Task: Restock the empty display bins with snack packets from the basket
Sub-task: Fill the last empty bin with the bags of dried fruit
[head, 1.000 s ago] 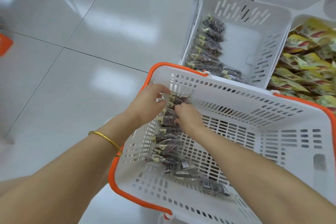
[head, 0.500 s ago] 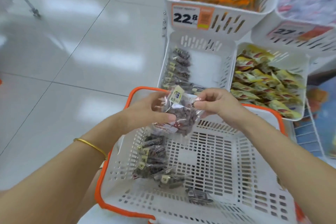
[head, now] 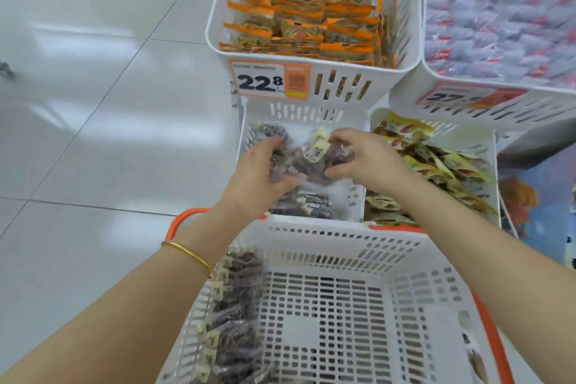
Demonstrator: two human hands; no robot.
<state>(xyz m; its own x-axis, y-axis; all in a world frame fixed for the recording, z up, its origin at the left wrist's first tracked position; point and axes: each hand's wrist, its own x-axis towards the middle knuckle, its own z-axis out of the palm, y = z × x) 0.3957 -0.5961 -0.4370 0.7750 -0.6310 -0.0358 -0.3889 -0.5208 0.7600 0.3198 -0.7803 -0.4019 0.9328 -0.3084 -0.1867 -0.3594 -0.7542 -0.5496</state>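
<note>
Clear plastic with a dark brown snack inside: this is the bunch of packets [head: 311,165] that both hands hold together over the low display bin [head: 299,112]. The left hand [head: 260,174] curls its fingers round the left side of the bunch, and the right hand [head: 369,162] grasps the right side between thumb and fingers, so neither hand is free. I judge that two hands are used because the packets are many and slippery, and one hand would let them slide apart; the yellow labels point up, probably so that the bunch can stand like the dark packets [head: 271,132] along the bin's left wall. The bin is only partly filled, with bare white floor at the back, so the restocking seems to be in the middle. The basket [head: 343,246], white with an orange rim, sits just in front of the bin, which keeps the reach short; a row of the same packets [head: 237,299] leans along its left wall. The neighbouring yellow packets [head: 436,159] and the orange packets [head: 311,9] above fill their own bins.
</note>
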